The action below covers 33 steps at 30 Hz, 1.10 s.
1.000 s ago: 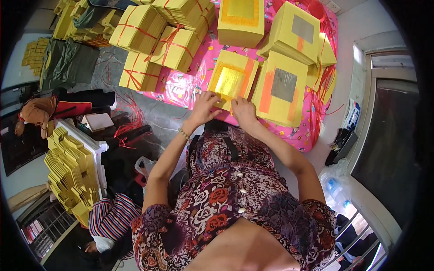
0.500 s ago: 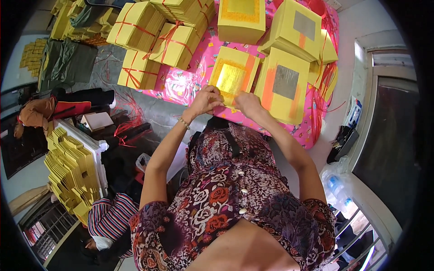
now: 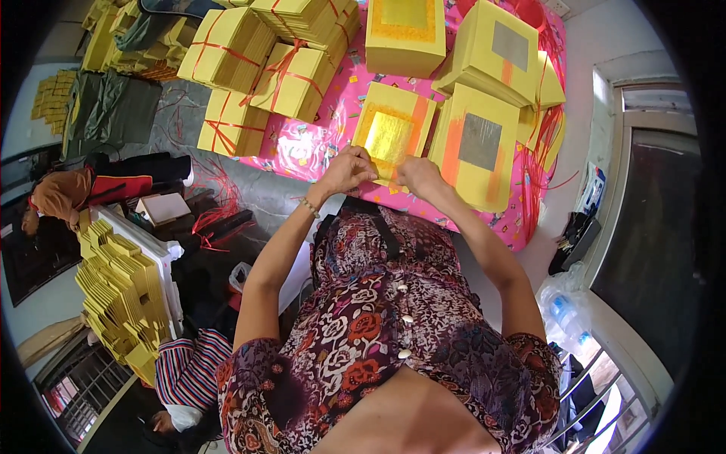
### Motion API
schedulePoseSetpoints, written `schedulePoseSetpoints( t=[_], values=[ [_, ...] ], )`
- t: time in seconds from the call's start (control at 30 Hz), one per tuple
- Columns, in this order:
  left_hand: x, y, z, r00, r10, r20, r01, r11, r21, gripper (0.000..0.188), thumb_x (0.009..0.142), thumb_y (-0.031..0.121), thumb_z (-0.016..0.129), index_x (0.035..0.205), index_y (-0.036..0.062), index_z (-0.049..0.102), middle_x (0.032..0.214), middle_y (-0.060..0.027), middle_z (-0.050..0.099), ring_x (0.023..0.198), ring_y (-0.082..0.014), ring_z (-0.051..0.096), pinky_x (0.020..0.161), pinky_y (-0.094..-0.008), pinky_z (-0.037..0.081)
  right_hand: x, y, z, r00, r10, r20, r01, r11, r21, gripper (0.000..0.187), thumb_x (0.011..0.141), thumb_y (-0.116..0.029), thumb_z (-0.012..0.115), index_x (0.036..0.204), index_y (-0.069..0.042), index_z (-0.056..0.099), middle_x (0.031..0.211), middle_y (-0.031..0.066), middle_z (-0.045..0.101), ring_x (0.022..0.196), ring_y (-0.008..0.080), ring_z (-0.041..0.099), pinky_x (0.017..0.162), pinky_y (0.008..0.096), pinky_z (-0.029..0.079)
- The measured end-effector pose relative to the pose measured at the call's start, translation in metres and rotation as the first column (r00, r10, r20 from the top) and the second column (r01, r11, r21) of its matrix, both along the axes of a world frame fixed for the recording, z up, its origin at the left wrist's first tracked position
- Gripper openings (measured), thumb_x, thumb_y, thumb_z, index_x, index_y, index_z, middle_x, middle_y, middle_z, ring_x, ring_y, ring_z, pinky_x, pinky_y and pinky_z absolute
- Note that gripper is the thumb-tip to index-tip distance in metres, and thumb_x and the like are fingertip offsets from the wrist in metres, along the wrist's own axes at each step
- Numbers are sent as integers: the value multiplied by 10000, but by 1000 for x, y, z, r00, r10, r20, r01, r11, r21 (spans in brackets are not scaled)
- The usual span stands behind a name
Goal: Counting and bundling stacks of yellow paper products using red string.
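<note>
A stack of yellow paper (image 3: 418, 113) with a shiny gold square and an orange smear round it lies in front of me on the pink table. At its near left corner, my left hand (image 3: 349, 169) is closed, thumb and fingertips pinched on the paper's edge. My right hand (image 3: 421, 178) is curled at the near right corner, its fingers likewise pressed together on the edge. Fingertips hide part of that near edge. Close beside, to the right, stands a stack of yellow paper with a silver square (image 3: 479, 142) and orange stripes.
Yellow bundles (image 3: 291, 82) tied with red string stand at the far left of the pink table (image 3: 302, 151). Taller paper stacks (image 3: 405, 49) stand behind. Red string (image 3: 533, 185) hangs at the right edge. On the left, a person in a striped top (image 3: 195, 369) is beside folded yellow paper (image 3: 121, 287).
Both hands stay at the near edge of the gold-square paper, my right hand shifting very slightly. The person in the striped top at lower left has moved a little to the right.
</note>
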<state>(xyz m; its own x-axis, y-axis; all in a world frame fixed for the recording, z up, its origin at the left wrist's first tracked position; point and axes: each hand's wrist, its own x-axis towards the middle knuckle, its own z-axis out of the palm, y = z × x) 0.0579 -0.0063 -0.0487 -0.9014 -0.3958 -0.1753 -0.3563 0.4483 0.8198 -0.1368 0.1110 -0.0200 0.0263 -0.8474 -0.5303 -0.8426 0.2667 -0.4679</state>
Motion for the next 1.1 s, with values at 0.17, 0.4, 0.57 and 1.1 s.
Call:
schedulePoseSetpoints(
  t=[0.17, 0.4, 0.57, 1.1],
  values=[
    [-5, 0, 3, 1000, 1, 4, -1, 1000, 5, 177, 700, 239, 731, 819, 109, 714, 883, -46, 589, 941, -236, 526, 848, -345, 425, -7, 0, -8, 998, 57, 14, -56, 998, -33, 248, 765, -300, 669, 757, -52, 658, 738, 157, 615, 724, 326, 622, 637, 433, 480],
    [-9, 6, 15, 998, -56, -41, 47, 980, -194, 308, 706, 263, 723, 917, 62, 624, 945, -89, 570, 932, -272, 529, 828, -356, 433, -7, 3, -9, 994, 82, -77, -90, 990, -109, 255, 802, -264, 627, 802, -9, 621, 738, 181, 614, 747, 340, 622, 638, 438, 489],
    [-22, 17, 31, 994, -104, 32, 107, 872, -478, 407, 708, 217, 696, 1048, 61, 534, 932, -93, 558, 861, -269, 532, 779, -375, 439, -16, 4, 11, 999, -23, 42, 28, 992, -126, 211, 838, -217, 577, 821, -9, 605, 731, 180, 610, 744, 347, 617, 639, 449, 485],
    [-82, -34, 75, 986, -112, 125, 161, 840, -518, 446, 726, 89, 630, 1151, 81, 495, 1064, -170, 563, 1029, -303, 521, 854, -420, 413, -47, -36, 25, 939, -342, 43, 322, 826, -462, 227, 791, -186, 623, 914, -7, 557, 901, 164, 580, 865, 344, 583, 726, 448, 471]
  ],
)
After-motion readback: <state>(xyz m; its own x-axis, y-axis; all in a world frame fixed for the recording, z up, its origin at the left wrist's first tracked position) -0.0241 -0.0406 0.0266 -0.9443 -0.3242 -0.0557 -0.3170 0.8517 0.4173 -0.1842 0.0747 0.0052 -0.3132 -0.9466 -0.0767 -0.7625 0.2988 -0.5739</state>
